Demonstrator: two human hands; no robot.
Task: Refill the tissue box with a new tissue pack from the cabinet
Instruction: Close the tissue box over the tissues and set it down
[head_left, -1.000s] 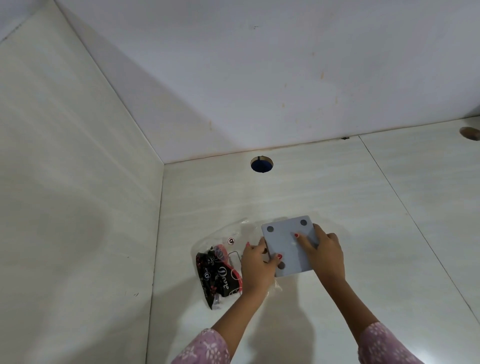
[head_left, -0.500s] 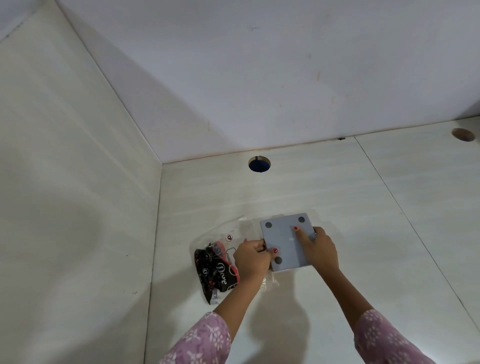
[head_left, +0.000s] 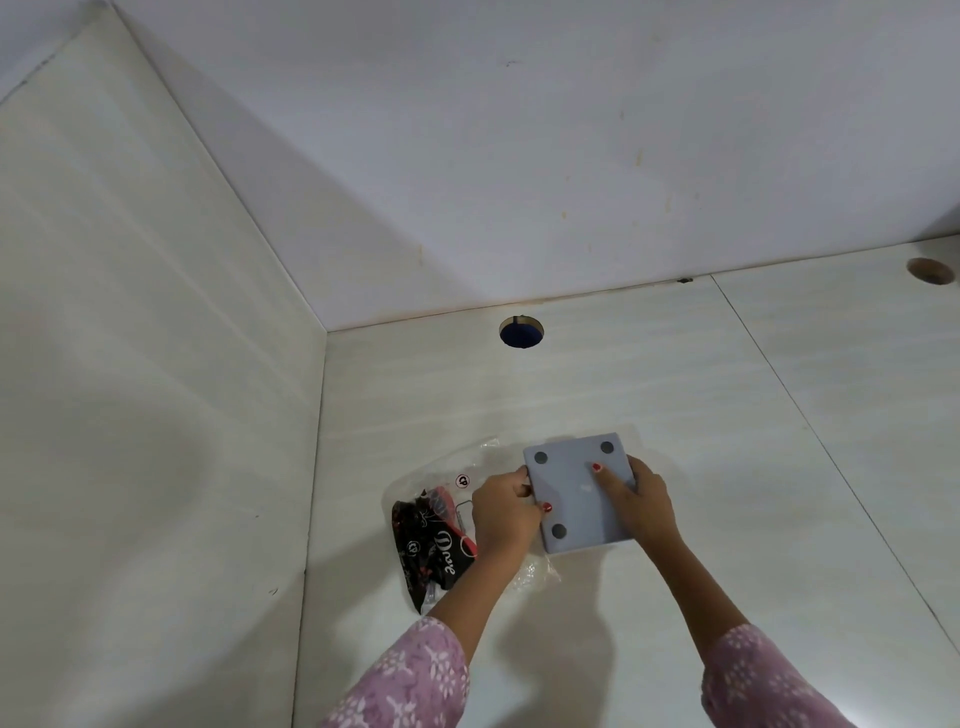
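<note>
The inside of a pale cabinet fills the view, with a plain white panel at the back, a streaky cream side wall (head_left: 145, 364) on the left and a smooth cream shelf (head_left: 727, 467) below. On that shelf sits the grey tissue box (head_left: 579, 493), turned so its flat square bottom faces up (four small dark round feet show near its corners, and one of them is partly hidden by a hand). The left hand (head_left: 504, 514) grips the box's left edge, with the fingers curled around it and the thumb pressed on the flat face. The right hand (head_left: 641, 501) holds the right side, with its first finger stretched out flat across the grey face and the other fingers wrapped over the edge. Both hands have red nails. Just to the left of the box, touching the left hand, lies a crinkly tissue pack (head_left: 434, 540) in a clear wrapper with black, red and white print on it. Part of the clear wrapper reaches under the box and the left wrist. Both arms come up from the bottom of the view in pink sleeves (head_left: 415, 675) with little white flowers. Farther back on the shelf, close to the back panel, there is a round hole (head_left: 521, 332) that looks dark blue inside. Another round hole (head_left: 930, 270), brown this time, sits far off at the right edge.
</note>
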